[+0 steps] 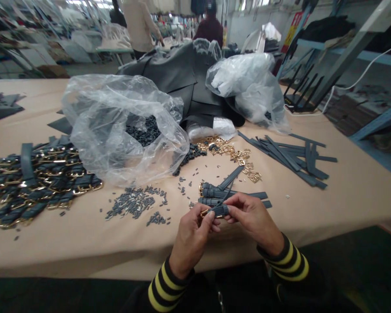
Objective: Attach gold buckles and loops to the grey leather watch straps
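A dark grey strap (219,211) with a gold buckle is pinched between both hands near the table's front edge. My left hand (196,228) grips its buckle end. At the strap's other side, the thumb and fingers of my right hand (252,217) are closed on it. Just beyond my hands lie several grey straps with buckles (211,190), side by side. Gold buckles (230,150) are spread further back, beside small dark loops (193,153). Small grey pieces (133,202) lie in a loose heap left of my hands.
A clear plastic bag (117,113) of dark loops stands open behind the heap. Stacked buckled straps (35,178) lie at left, loose grey strips (289,156) at right. Dark sheet material (182,65) and another plastic bag (247,82) sit behind. A black router (301,98) stands at the right edge.
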The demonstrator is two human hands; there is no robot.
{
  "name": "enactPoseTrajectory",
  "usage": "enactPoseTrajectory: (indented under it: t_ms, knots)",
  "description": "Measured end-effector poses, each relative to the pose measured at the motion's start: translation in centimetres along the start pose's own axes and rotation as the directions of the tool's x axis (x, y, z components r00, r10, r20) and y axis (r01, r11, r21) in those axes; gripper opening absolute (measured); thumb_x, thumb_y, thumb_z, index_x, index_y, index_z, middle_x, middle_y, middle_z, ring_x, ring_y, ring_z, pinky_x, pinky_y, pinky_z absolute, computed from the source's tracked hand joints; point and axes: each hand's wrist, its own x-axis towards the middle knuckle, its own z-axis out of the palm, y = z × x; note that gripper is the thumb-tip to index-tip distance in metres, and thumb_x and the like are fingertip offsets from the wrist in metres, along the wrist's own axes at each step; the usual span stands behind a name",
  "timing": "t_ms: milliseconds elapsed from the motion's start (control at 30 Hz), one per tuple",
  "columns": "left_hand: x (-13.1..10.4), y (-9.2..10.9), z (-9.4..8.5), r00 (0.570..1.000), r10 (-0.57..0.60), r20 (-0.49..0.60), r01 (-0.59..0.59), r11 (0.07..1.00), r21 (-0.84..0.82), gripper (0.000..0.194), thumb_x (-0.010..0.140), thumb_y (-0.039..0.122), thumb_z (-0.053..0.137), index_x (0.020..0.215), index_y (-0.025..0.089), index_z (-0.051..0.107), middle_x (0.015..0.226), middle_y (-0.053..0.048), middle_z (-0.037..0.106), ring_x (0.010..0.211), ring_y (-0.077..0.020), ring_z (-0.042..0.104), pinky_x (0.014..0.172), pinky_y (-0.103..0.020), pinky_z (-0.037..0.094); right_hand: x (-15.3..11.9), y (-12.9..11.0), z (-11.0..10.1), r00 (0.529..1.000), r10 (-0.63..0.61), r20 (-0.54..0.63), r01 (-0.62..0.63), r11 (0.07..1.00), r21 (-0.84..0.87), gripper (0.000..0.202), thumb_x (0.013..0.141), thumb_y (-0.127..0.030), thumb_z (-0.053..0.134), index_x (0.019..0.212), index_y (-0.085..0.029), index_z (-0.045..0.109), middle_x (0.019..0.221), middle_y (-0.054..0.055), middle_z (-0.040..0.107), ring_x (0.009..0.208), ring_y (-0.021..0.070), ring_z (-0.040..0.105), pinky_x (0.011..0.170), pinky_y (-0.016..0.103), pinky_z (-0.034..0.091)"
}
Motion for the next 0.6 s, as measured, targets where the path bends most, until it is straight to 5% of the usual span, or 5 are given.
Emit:
enactPoseTrajectory:
  t_ms: [167,367,600]
  knots:
    - [-0.5,0.2,0.5,0.998,0.056,-0.041,-0.049,0.985,0.163,0.016,0.082,0.032,0.049,0.077,0.017,0.053,0.066,-0.001,0.062,0.058,-0.0134,0.060,0.057,-0.024,0.046,-1.0,0.1,-0.1,0.999,-0.042,-0.030,0.040,0.998,-0.042,0.021,0.073,-0.032,0.062,0.081,-0.013,0.062,0.064,0.002,0.064,0.061,0.0135,0.063,0.060,0.027,0.055]
    - [-0.8,0.4,1.1,0.999,0.039,-0.029,-0.035,0.992,0.117,0.016,0.082,0.032,0.049,0.078,0.017,0.052,0.067,-0.001,0.062,0.058,-0.0135,0.061,0.058,-0.024,0.047,-1.9,-0.2,-0.6,1.000,-0.016,0.004,0.016,1.000,0.001,0.026,0.070,-0.034,0.065,0.086,-0.013,0.065,0.070,0.003,0.067,0.066,0.0161,0.064,0.064,0.031,0.054]
    - [-1.3,1.1,1.7,0.991,0.133,0.014,-0.134,0.980,0.148,0.013,0.085,0.025,0.045,0.085,0.017,0.054,0.068,-0.002,0.065,0.064,-0.0135,0.062,0.061,-0.023,0.048,-2.2,-1.0,-1.0,0.967,-0.250,0.046,0.254,0.955,-0.151,0.009,0.074,-0.023,0.063,0.077,-0.016,0.066,0.080,0.004,0.062,0.077,0.0156,0.059,0.068,0.027,0.049]
